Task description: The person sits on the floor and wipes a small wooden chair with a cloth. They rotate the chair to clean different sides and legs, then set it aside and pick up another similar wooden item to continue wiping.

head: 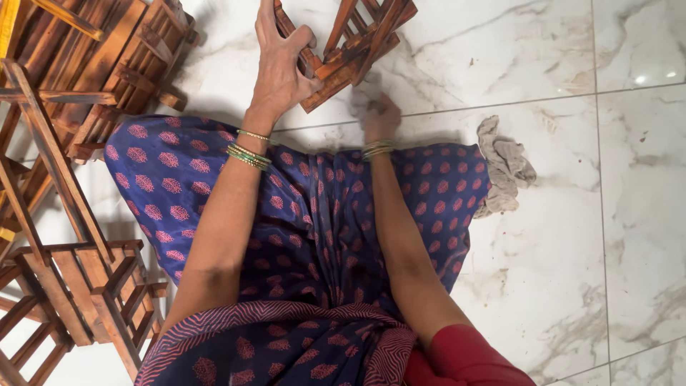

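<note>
Two hands were at one small wooden slatted rack (350,43) on the white marble floor (543,64), just ahead of the knees. Left hand (280,68) was clamped on the rack's left edge, fingers (304,44) curled over a slat, rack tilted up off the floor on that side. Right hand (379,118) sat just below the rack's lower edge, blurred; it looked closed around something pale, but I couldn't tell what, or if it touched the wood. Green and gold bangles (249,156) were on the left wrist, a similar set on the right. Lap was covered in blue cloth with red print (314,214). Crumpled grey rag (504,168) lay on the floor beside the right knee. More wooden racks (78,93) were stacked at the left, well apart from the held one.
</note>
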The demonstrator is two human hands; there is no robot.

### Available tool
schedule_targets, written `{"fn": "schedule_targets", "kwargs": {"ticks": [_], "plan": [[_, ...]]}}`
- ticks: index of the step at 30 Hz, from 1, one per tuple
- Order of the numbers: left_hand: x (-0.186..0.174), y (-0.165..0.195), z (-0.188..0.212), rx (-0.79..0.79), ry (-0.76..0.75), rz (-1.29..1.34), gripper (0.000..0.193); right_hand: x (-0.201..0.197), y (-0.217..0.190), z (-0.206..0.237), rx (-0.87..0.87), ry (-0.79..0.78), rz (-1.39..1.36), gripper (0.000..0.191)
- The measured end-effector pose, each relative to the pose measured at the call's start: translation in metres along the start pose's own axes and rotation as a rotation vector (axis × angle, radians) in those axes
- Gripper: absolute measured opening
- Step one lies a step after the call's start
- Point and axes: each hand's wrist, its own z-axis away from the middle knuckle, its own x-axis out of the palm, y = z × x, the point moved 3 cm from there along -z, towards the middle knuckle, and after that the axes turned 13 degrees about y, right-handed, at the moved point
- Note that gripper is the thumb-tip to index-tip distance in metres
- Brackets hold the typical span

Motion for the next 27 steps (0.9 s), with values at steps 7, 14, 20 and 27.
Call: {"fn": "schedule_targets", "kwargs": {"ticks": [7,14,20,27], "plan": [[0.024,-0.068,0.26,-0.03,-0.014,0.034,0.042,-0.064,0.059,0.153,-0.071,0.143,-0.403,0.011],[0.105,-0.076,0.346,-0.038,0.025,0.022,0.036,-0.056,0.142,0.196,-0.387,0.261,-0.156,0.014],[0.094,-0.086,0.362,-0.099,0.018,-0.012,0.031,-0.047,0.195,0.23,-0.263,0.114,0.13,0.023],[0.144,-0.111,0.418,-0.093,0.197,-0.079,0.048,-0.065,0.275,0.245,-0.241,0.154,0.132,0.025]]}}
